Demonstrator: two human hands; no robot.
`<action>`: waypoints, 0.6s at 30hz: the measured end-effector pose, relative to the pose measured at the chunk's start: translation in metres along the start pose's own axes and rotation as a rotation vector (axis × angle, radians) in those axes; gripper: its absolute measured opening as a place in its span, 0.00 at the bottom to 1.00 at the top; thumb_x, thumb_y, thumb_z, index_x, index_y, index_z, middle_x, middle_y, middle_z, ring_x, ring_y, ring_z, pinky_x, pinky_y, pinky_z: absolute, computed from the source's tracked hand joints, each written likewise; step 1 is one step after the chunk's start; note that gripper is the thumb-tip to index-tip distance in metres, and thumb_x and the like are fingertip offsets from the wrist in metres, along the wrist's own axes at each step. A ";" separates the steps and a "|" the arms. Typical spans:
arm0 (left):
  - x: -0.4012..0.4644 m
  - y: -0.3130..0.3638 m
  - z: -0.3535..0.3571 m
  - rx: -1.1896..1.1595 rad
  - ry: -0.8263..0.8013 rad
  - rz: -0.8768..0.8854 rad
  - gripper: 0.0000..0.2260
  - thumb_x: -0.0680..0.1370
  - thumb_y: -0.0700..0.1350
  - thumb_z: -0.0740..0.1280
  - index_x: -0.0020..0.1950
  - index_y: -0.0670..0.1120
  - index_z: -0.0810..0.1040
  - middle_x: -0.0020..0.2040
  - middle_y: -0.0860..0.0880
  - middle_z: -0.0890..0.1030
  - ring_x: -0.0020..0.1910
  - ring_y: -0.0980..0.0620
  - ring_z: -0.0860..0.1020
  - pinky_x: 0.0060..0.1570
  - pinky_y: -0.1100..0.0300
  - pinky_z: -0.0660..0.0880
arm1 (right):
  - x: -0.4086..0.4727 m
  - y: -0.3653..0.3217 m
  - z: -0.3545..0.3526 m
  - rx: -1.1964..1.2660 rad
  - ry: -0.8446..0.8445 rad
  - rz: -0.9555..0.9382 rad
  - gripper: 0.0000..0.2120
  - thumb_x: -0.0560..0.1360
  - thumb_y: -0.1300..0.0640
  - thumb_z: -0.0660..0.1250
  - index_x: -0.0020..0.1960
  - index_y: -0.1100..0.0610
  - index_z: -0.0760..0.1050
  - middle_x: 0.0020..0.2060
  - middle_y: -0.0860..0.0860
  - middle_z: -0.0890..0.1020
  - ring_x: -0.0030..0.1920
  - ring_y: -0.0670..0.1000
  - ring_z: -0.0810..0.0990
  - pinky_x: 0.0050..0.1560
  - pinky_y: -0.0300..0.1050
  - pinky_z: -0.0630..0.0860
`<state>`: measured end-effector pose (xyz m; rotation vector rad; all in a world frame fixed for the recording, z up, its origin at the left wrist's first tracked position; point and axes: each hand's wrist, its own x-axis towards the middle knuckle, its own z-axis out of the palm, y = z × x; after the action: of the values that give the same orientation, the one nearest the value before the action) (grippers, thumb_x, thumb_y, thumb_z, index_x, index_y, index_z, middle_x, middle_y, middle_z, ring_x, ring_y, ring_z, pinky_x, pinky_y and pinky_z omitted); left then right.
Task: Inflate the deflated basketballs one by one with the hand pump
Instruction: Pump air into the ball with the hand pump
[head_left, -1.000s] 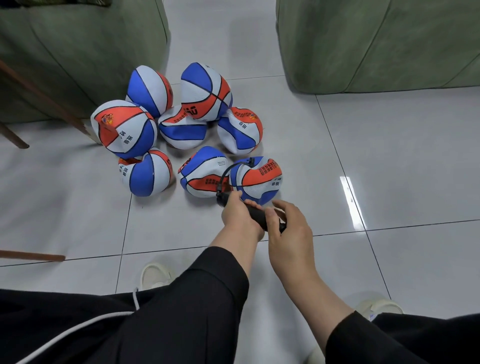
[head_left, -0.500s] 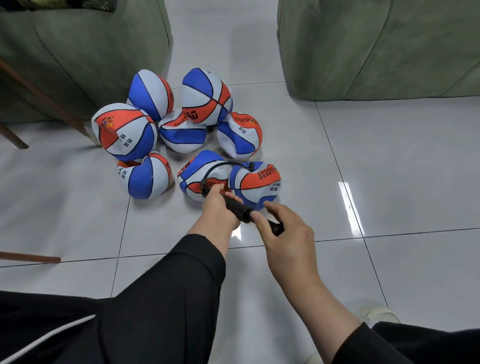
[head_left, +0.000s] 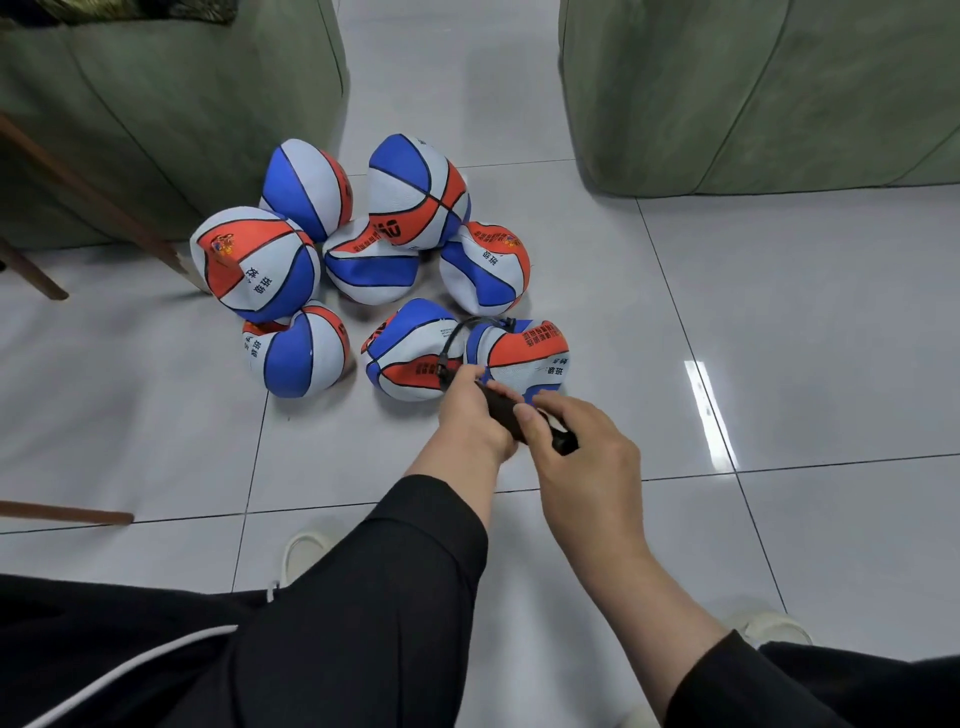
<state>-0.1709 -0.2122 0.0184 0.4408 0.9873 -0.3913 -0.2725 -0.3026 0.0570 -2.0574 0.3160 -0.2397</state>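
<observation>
I look down on a glossy pale grey tiled floor (head_left: 779, 322) with thin dark grout lines and a bright streak of reflected light at the right. At the far left, slanted dark wooden furniture legs (head_left: 88, 192) cross in front of a bulky olive-green upholstered seat (head_left: 171, 109), and a brown wooden stick (head_left: 67, 515) lies flat on the tiles below them. Just right of that seat, seven dented, sagging basketballs (head_left: 260, 265) in blue, white and orange panels huddle together on the floor, touching one another. My left hand (head_left: 470, 413), coming out of a black sleeve (head_left: 395, 571), is wrapped around the forward part of a slim black hand pump (head_left: 501, 408). A short black hose (head_left: 457, 338) curves up from the pump to the top of the nearest, right-front ball (head_left: 524, 348), which rests on the tiles just beyond my knuckles. My right hand (head_left: 582, 457) grasps the pump's rear handle end, fingers curled over it. Across a strip of bare tile, a second olive-green upholstered seat (head_left: 769, 93) fills the upper right. Pale slip-on shoes (head_left: 306, 553) show near the bottom edge, beside my black trousers (head_left: 130, 660) with a white stripe.
</observation>
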 end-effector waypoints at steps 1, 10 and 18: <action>0.002 0.008 -0.001 -0.013 0.023 0.019 0.13 0.78 0.43 0.68 0.36 0.47 0.70 0.24 0.54 0.72 0.21 0.56 0.71 0.31 0.63 0.76 | 0.001 -0.002 -0.002 0.000 0.010 -0.012 0.11 0.77 0.49 0.72 0.57 0.52 0.84 0.46 0.38 0.82 0.50 0.35 0.78 0.50 0.24 0.71; 0.010 0.026 -0.009 0.042 0.102 0.071 0.06 0.76 0.43 0.73 0.45 0.45 0.77 0.28 0.52 0.76 0.23 0.55 0.73 0.27 0.63 0.75 | 0.005 -0.001 0.001 0.109 -0.212 0.309 0.21 0.79 0.34 0.58 0.55 0.48 0.78 0.44 0.42 0.82 0.47 0.45 0.83 0.52 0.50 0.82; -0.007 -0.016 -0.003 0.033 0.053 0.067 0.15 0.81 0.42 0.66 0.34 0.44 0.71 0.24 0.52 0.71 0.18 0.56 0.70 0.27 0.65 0.75 | 0.006 -0.003 0.008 -0.038 -0.148 0.228 0.22 0.83 0.43 0.58 0.72 0.52 0.72 0.62 0.45 0.75 0.59 0.45 0.75 0.57 0.39 0.70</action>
<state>-0.1845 -0.2234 0.0204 0.5151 1.0158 -0.3377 -0.2640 -0.2970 0.0561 -2.0428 0.4620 0.0576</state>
